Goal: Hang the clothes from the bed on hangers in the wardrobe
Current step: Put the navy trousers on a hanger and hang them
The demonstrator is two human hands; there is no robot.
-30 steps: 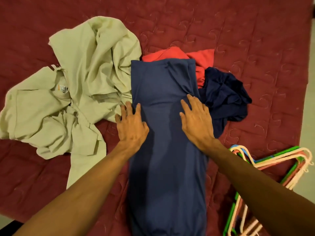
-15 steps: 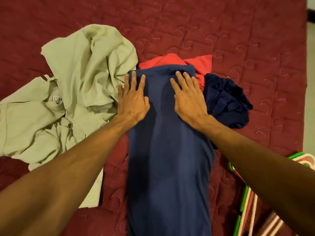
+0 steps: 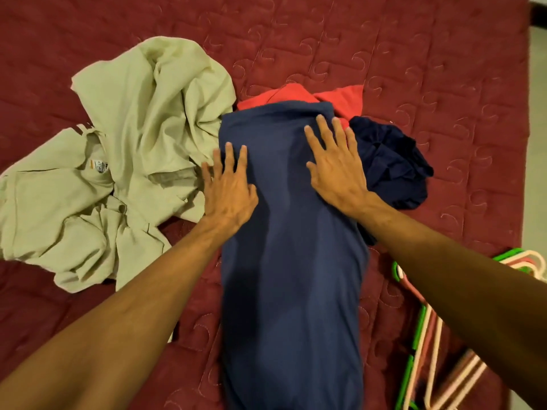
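A long blue garment lies flat down the middle of the bed. My left hand presses flat on its left edge, fingers straight and spread. My right hand presses flat on its upper right part, fingers spread too. Under its far end a red garment pokes out. A crumpled dark navy garment sits just right of my right hand. A pale green shirt lies bunched to the left. Plastic hangers in green, pink and cream lie at the lower right.
The maroon quilted bedspread covers the whole bed. The bed's right edge and a strip of pale floor show at the far right. No wardrobe is in view.
Both hands slid up the blue garment toward its far end, then came back down a little. The left hand now sits lower than the right.
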